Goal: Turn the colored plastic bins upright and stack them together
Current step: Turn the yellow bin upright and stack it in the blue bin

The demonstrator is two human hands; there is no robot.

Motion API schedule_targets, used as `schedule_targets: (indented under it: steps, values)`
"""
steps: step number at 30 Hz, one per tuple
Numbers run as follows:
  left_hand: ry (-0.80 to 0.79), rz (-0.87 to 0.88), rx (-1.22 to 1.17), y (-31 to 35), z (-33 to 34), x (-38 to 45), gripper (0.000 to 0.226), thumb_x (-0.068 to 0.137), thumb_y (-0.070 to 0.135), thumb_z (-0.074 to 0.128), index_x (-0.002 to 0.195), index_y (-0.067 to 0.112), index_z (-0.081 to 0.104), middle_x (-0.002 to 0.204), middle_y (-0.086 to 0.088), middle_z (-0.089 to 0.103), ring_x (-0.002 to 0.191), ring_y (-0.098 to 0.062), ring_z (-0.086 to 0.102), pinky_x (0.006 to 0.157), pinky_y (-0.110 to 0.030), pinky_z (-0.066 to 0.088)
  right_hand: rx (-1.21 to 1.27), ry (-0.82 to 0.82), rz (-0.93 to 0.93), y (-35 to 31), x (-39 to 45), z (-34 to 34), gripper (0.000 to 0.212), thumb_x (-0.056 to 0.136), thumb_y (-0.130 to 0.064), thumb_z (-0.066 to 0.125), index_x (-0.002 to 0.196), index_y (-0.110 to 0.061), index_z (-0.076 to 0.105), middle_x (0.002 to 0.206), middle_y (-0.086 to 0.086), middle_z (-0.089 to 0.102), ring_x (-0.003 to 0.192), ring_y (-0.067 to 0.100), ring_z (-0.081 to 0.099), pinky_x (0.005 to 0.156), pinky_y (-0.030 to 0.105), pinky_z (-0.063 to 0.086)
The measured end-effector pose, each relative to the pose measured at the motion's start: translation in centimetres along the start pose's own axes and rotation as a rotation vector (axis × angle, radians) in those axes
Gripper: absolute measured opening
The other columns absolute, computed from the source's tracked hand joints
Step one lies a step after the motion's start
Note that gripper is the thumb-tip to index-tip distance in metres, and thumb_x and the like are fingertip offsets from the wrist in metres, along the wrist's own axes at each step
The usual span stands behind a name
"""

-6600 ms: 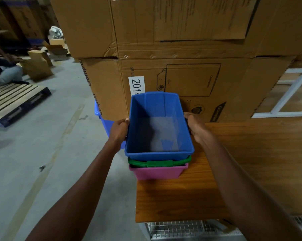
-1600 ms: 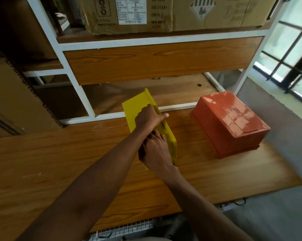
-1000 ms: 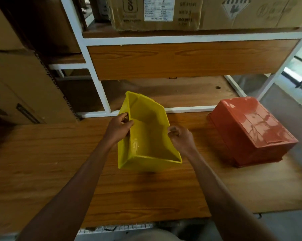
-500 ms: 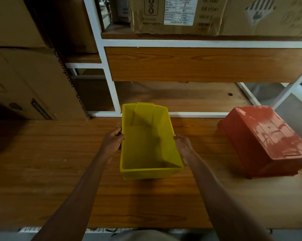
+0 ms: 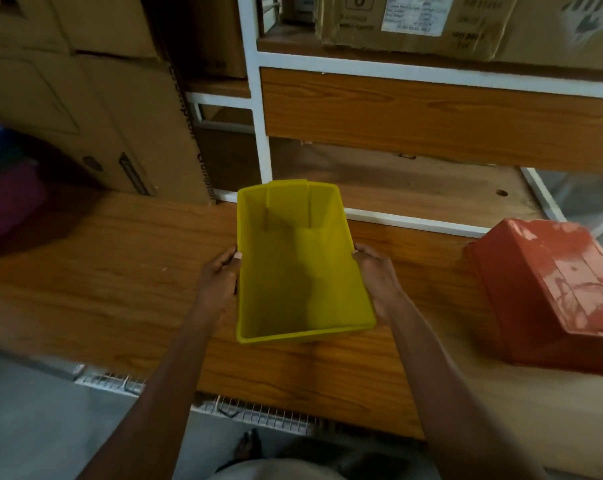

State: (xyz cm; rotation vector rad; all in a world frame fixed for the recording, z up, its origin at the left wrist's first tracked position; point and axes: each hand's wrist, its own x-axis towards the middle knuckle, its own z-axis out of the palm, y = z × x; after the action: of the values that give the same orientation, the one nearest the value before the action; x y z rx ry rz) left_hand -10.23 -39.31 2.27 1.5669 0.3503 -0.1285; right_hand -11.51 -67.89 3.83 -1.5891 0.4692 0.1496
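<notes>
A yellow plastic bin (image 5: pixel 293 271) is upright, its opening facing up, held just above the wooden table (image 5: pixel 102 271). My left hand (image 5: pixel 220 282) grips its left rim and my right hand (image 5: pixel 376 275) grips its right rim. An orange-red bin (image 5: pixel 553 296) lies upside down on the table at the right. At the far left edge the stack of bins (image 5: pixel 5 199) shows as a blurred pink side with blue above it.
Large cardboard boxes (image 5: pixel 95 109) stand behind the table at the left. A white-framed shelf (image 5: pixel 258 133) with wooden boards rises behind the yellow bin, with more boxes (image 5: pixel 414 22) on top. A wire grid (image 5: pixel 258 414) runs under the table's near edge.
The yellow bin was turned from on edge to upright in both hands. The view has swung left, so the stack of bins now enters at the left edge.
</notes>
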Motion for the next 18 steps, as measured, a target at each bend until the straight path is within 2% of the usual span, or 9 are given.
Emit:
schedule_targets:
  steps: [3, 6, 9, 13, 16, 18]
  values:
    - [0.067, -0.016, -0.041, -0.6, -2.7, -1.9, 0.03, 0.107, 0.027, 0.052, 0.133, 0.024, 0.067, 0.102, 0.006, 0.08, 0.093, -0.021, 0.075, 0.081, -0.045, 0.061, -0.028, -0.073, -0.023, -0.4, -0.8, 2.0, 0.03, 0.105, -0.024, 0.05, 0.125, -0.025, 0.071, 0.115, 0.003, 0.077, 0.105, 0.026, 0.073, 0.094, 0.048, 0.058]
    - [0.127, -0.043, -0.072, -1.0, -6.0, -3.5, 0.03, 0.107, 0.03, 0.051, 0.132, 0.025, 0.067, 0.108, 0.001, 0.078, 0.099, -0.027, 0.072, 0.089, -0.05, 0.059, -0.047, -0.14, -0.029, -0.7, -1.8, 5.0, 0.024, 0.105, -0.025, 0.05, 0.111, -0.034, 0.072, 0.115, 0.003, 0.077, 0.105, 0.026, 0.073, 0.094, 0.049, 0.057]
    - [0.195, -0.042, -0.102, -1.5, -10.0, -4.6, 0.032, 0.106, 0.03, 0.054, 0.133, 0.023, 0.068, 0.114, -0.003, 0.077, 0.102, -0.028, 0.072, 0.089, -0.05, 0.059, -0.067, -0.197, -0.028, -1.0, -3.0, 8.9, 0.024, 0.106, -0.023, 0.05, 0.106, -0.036, 0.07, 0.115, 0.002, 0.076, 0.104, 0.024, 0.072, 0.093, 0.046, 0.057]
    - [0.281, -0.028, -0.125, -1.5, -16.6, -5.6, 0.026, 0.105, 0.029, 0.055, 0.126, 0.028, 0.072, 0.109, -0.002, 0.079, 0.103, -0.029, 0.072, 0.083, -0.046, 0.06, -0.096, -0.246, -0.01, -1.4, -4.3, 15.6, 0.022, 0.105, -0.023, 0.051, 0.106, -0.031, 0.071, 0.109, 0.003, 0.077, 0.1, 0.025, 0.072, 0.091, 0.047, 0.057]
    - [0.302, -0.026, -0.113, -1.0, -22.1, -5.9, 0.024, 0.107, 0.029, 0.052, 0.104, 0.042, 0.072, 0.09, 0.01, 0.079, 0.091, -0.023, 0.071, 0.08, -0.042, 0.058, -0.137, -0.27, -0.018, -1.8, -4.7, 21.8, 0.022, 0.104, -0.024, 0.051, 0.114, -0.026, 0.071, 0.109, 0.004, 0.076, 0.1, 0.026, 0.071, 0.091, 0.047, 0.056]
    - [0.325, -0.02, -0.109, -0.4, -26.1, -6.1, 0.025, 0.106, 0.031, 0.053, 0.1, 0.044, 0.073, 0.096, 0.003, 0.079, 0.092, -0.025, 0.069, 0.083, -0.045, 0.057, -0.16, -0.3, -0.026, -2.0, -5.0, 26.3, 0.025, 0.104, -0.025, 0.05, 0.121, -0.023, 0.069, 0.111, 0.006, 0.075, 0.101, 0.028, 0.07, 0.088, 0.047, 0.056]
